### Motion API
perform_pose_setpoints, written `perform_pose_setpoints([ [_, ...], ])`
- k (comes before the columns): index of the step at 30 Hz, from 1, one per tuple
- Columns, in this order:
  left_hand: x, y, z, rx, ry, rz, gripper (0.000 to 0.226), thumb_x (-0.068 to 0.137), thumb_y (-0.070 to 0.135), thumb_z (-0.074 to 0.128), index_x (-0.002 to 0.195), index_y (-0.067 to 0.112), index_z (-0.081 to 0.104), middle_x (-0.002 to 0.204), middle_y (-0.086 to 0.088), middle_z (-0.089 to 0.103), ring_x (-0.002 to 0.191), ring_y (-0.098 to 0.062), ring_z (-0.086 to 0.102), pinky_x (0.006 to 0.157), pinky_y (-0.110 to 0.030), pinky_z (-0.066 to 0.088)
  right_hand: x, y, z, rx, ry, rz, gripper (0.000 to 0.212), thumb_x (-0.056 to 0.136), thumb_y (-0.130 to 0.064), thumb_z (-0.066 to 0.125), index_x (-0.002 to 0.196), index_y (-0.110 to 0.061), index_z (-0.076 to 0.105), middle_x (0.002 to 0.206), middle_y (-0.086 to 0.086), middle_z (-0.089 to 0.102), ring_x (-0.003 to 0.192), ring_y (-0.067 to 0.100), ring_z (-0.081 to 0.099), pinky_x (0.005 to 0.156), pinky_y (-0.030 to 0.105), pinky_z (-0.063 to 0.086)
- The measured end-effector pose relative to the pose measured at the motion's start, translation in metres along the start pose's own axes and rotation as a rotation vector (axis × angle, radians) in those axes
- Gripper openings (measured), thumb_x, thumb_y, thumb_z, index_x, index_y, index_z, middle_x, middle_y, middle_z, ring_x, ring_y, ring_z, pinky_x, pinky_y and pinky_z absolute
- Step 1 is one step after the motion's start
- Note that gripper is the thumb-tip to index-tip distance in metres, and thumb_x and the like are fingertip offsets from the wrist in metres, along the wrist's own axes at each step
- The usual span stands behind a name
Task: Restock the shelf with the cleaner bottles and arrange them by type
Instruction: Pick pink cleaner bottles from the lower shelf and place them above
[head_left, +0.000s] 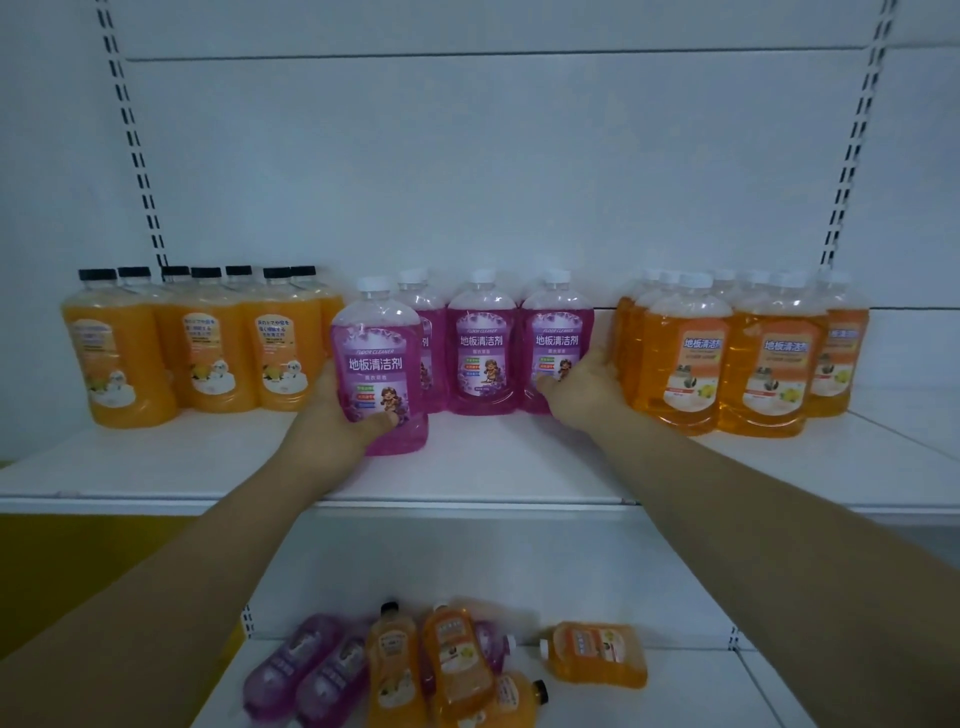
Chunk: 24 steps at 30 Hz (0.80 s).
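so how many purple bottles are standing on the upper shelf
4 in view: front bottle in the left hand, second bottle just behind it, middle bottle, right bottle gripped by the right hand. More may be hidden behind.

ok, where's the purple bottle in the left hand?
Head view, upper shelf, left of centre: purple white-capped bottle fronting the purple row, beside black-capped orange bottles.

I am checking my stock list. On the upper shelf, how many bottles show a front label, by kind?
Black-cap orange bottles: 3
Purple bottles: 4, one gripped by the left hand, one by the right hand
White-cap orange bottles: 3
Total: 10
More stand behind, too hidden to count.
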<state>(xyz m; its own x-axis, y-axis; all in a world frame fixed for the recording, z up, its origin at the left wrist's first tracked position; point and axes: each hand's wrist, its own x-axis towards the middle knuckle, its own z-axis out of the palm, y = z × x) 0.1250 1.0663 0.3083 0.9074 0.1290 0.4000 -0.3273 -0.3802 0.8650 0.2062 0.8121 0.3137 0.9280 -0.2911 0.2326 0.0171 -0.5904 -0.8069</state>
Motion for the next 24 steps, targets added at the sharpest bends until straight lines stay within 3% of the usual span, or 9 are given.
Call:
perform_pose_setpoints([
  [2,0.0,0.001,0.0,0.019,-0.012,-0.006,0.065,0.083,0.009,0.072,0.136,0.022,0.037,0.108,0.007,0.057,0.091,-0.006,0.056,0.071,-0.018,0.043,-0.017,-0.001,-0.001,-0.205,-0.03,-0.11,0.085,0.079,-0.054,0.065,0.145,-0.02,0.023,0.134,0.005,0.046,0.119,0.028,0.049,0.098,0.046,0.047],
  [4,0.003,0.003,-0.002,0.048,-0.047,-0.008,0.067,0.082,0.011,0.073,0.137,0.02,0.036,0.115,0.003,0.059,0.101,-0.014,0.059,0.08,-0.023,0.045,-0.04,-0.004,-0.002,-0.447,-0.178,-0.212,0.077,0.078,-0.066,0.053,0.14,-0.024,0.037,0.138,0.004,0.045,0.125,0.029,0.045,0.102,0.047,0.042],
  [7,0.011,0.008,-0.001,0.11,-0.109,-0.008,0.073,0.082,0.014,0.074,0.142,0.02,0.033,0.122,0.003,0.055,0.113,-0.019,0.054,0.09,-0.031,0.043,-0.071,-0.01,0.001,-0.621,-0.328,-0.228,0.085,0.079,-0.075,0.042,0.147,-0.026,0.03,0.152,0.004,0.031,0.138,0.031,0.03,0.11,0.053,0.03],
  [9,0.015,0.012,0.002,0.134,-0.123,-0.016,0.071,0.083,0.015,0.073,0.141,0.018,0.033,0.12,0.004,0.052,0.112,-0.018,0.052,0.091,-0.031,0.042,-0.081,-0.013,0.002,-0.693,-0.389,-0.222,0.084,0.081,-0.079,0.034,0.147,-0.027,0.03,0.154,0.004,0.029,0.139,0.03,0.029,0.111,0.053,0.024],
  [18,0.038,0.007,0.019,0.158,-0.155,-0.061,0.073,0.088,0.016,0.067,0.145,0.018,0.02,0.138,-0.005,0.047,0.125,-0.025,0.048,0.09,-0.029,0.039,-0.089,-0.017,-0.001,-0.753,-0.396,-0.203,0.084,0.081,-0.082,0.028,0.147,-0.03,0.032,0.155,0.004,0.029,0.139,0.03,0.029,0.111,0.051,0.02],
  [24,0.045,-0.002,0.023,0.149,-0.159,-0.061,0.073,0.089,0.016,0.066,0.145,0.016,0.018,0.134,-0.005,0.049,0.123,-0.024,0.049,0.091,-0.029,0.04,-0.088,-0.016,0.001,-0.751,-0.387,-0.198,0.082,0.081,-0.081,0.029,0.146,-0.031,0.033,0.155,0.002,0.029,0.14,0.029,0.028,0.111,0.05,0.02],
])
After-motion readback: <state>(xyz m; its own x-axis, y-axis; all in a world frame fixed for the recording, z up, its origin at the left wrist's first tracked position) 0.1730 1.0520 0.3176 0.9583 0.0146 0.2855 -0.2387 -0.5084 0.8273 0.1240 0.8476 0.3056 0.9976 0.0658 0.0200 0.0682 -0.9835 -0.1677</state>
